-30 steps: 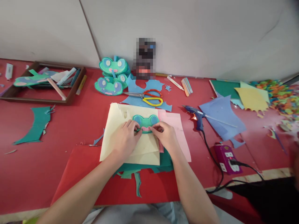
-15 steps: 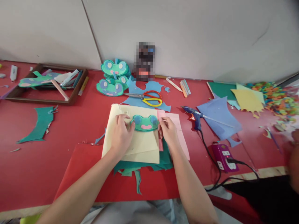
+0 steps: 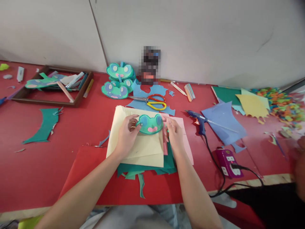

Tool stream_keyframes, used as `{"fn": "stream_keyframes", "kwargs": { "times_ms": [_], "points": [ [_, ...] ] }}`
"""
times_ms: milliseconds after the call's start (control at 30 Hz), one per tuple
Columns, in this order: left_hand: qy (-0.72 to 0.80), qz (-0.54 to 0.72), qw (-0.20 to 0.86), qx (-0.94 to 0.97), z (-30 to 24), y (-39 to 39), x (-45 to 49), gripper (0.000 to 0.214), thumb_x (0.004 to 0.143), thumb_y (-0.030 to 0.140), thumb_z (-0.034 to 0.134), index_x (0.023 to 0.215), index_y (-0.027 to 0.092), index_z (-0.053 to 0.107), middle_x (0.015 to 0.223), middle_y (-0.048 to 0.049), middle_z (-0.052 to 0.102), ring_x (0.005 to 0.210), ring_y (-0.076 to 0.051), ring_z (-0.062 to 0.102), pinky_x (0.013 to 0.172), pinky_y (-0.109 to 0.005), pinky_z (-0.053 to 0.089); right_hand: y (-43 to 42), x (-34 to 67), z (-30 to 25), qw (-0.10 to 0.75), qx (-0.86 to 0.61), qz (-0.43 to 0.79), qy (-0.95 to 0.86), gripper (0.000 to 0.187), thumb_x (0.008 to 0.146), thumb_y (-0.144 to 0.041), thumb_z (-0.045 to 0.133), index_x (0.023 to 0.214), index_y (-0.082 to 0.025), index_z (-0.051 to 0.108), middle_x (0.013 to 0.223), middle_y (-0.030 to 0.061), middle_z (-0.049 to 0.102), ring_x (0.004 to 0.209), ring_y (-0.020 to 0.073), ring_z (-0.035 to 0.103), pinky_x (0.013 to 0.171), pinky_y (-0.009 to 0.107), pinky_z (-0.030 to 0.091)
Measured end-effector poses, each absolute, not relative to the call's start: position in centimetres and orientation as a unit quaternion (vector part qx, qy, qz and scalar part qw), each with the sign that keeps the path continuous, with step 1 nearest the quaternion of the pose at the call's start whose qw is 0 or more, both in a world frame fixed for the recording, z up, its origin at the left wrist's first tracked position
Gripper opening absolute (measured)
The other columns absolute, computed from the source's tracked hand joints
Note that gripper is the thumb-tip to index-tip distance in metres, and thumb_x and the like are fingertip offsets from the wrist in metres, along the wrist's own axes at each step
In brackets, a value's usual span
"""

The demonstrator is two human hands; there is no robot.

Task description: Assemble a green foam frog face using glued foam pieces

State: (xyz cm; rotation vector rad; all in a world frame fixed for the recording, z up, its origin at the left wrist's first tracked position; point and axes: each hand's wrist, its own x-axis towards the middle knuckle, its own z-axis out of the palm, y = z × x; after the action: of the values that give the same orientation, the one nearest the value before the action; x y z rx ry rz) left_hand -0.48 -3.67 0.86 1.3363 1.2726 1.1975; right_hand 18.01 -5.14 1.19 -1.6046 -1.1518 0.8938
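Observation:
A green felt frog face (image 3: 149,124) with blue eye patches and a pink mouth is held just over a cream felt sheet (image 3: 143,149). My left hand (image 3: 128,135) pinches its left edge between thumb and fingers. Beside the right edge is my right hand (image 3: 174,132), fingers bent and slightly apart, seemingly not gripping it. Pink felt (image 3: 186,136) and dark green felt (image 3: 170,163) show under and beside the cream sheet. Behind lie scissors (image 3: 156,102) with one red and one yellow handle, on blue felt scraps (image 3: 152,90).
Stacked frog faces (image 3: 119,71) stand near the wall beside a blurred-out upright object (image 3: 151,65). At left is a brown frame (image 3: 77,101) holding pens. A blue glue gun (image 3: 201,121) trails a cord to a purple power socket (image 3: 225,159). Someone's arm (image 3: 300,165) shows at far right.
The frog face has tipped up slightly towards me. My right hand's fingers have loosened from its right edge, while my left still pinches the other. The view has shifted a little left.

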Motion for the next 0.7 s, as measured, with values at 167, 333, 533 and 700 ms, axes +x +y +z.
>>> {"fn": "stream_keyframes", "kwargs": {
  "times_ms": [167,333,533,700],
  "points": [
    [0.518,0.493,0.481,0.508,1.0,-3.4,-0.8,0.028,0.078,0.032,0.059,0.104,0.024,0.054,0.091,-0.0016,0.054,0.075,-0.011,0.055,0.062,-0.023,0.048,-4.8,17.8,1.8,0.474,-0.651,0.391,-0.446,0.048,0.078,-0.054,0.051,0.114,-0.022,0.056,0.067,-0.0005,0.056,0.039,0.0077,0.041,0.034,0.022,0.03],
    [0.531,0.5,0.481,0.488,1.1,-3.4,-0.9,0.029,0.077,0.037,0.059,0.102,0.022,0.056,0.098,-0.0033,0.059,0.083,-0.014,0.058,0.07,-0.026,0.049,-4.5,17.6,2.9,0.479,-0.653,0.324,-0.49,0.034,0.075,-0.05,0.058,0.092,-0.021,0.064,0.094,0.0049,0.062,0.061,0.0114,0.053,0.054,0.025,0.042],
    [0.507,0.526,0.516,0.448,1.5,-3.5,-0.9,0.028,0.081,0.045,0.051,0.096,0.022,0.06,0.088,-0.0017,0.063,0.079,-0.014,0.06,0.067,-0.024,0.048,-4.3,15.8,4.9,0.489,-0.611,0.39,-0.485,0.029,0.077,-0.049,0.057,0.081,-0.02,0.061,0.074,0.0015,0.059,0.058,0.0119,0.049,0.05,0.024,0.036],
    [0.51,0.545,0.542,0.386,0.9,-3.4,-1.0,0.034,0.083,0.048,0.046,0.1,0.022,0.06,0.1,-0.0041,0.066,0.088,-0.017,0.062,0.072,-0.026,0.05,-3.8,13.9,2.8,0.554,-0.58,0.443,-0.401,0.029,0.076,-0.049,0.056,0.079,-0.021,0.057,0.069,-0.0007,0.055,0.059,0.0119,0.05,0.049,0.023,0.037]
  ]
}}
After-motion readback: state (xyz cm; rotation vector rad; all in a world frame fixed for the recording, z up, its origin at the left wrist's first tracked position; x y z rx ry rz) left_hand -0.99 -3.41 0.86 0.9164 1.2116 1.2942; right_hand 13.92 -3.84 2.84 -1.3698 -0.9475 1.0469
